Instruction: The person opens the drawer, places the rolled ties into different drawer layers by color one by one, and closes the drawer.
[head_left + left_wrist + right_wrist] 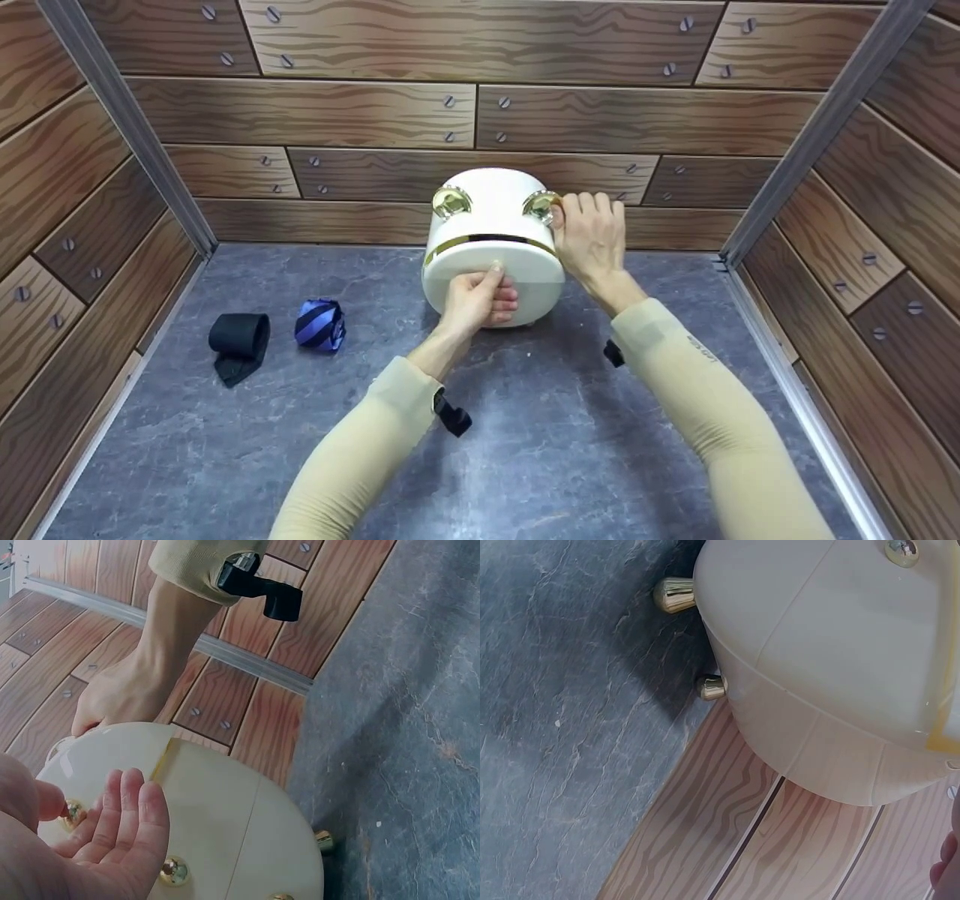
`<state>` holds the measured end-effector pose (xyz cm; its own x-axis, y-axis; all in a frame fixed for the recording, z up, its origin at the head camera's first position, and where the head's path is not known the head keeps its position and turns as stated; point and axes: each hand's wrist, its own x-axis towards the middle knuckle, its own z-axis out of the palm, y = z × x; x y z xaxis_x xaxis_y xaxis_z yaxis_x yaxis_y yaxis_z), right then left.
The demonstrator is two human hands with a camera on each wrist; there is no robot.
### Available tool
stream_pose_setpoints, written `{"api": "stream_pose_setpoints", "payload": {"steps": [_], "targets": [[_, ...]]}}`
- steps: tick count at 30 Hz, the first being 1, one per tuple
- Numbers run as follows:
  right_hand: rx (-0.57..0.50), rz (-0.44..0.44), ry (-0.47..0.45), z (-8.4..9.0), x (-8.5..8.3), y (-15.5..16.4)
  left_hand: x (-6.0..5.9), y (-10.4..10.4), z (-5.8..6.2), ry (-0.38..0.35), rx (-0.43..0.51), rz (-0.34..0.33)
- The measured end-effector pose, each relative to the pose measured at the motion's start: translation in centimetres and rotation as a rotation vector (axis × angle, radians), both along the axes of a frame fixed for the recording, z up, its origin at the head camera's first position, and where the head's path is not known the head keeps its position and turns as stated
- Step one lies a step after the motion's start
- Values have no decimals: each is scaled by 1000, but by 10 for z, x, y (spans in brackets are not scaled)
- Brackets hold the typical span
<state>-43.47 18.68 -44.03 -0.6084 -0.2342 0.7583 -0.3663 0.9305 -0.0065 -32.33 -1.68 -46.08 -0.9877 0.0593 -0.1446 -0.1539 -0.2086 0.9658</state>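
Note:
A rounded white box (491, 196) with gold fittings stands at the back middle of the floor. A dark gap shows along the top of its front panel (538, 291). My left hand (476, 300) is at that panel; in the left wrist view its thumb and index finger pinch a gold knob (73, 815), the other fingers loosely bent. My right hand (596, 232) grips the round gold handle (538, 206) at the box's upper right, its fingertips partly hidden. The right wrist view catches only a sliver of that hand at the right edge.
To the left lie a rolled black tie (238, 335) with its end loose and a rolled blue striped tie (320, 325). Wood-patterned walls (360, 112) enclose the grey floor (225, 450) at the back and sides. Gold feet (676, 595) stick out under the box.

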Motion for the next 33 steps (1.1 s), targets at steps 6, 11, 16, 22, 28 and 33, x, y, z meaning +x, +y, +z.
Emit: {"api": "stream_pose_setpoints", "payload": {"steps": [6,11,16,22,28,33], "targets": [[-8,4,-1,0,0,0,-3,2,0,-5,3,13],[-12,3,-4,0,0,1,-6,2,0,8,-15,20],[-6,7,-20,0,0,1,-8,1,1,16,-36,23],[-7,10,-31,0,-1,1,-10,1,1,21,-27,27],[-3,4,-27,0,-1,2,-13,1,2,21,-30,31],[-17,14,-34,-1,-1,2,-14,0,2,23,-30,32]]}}
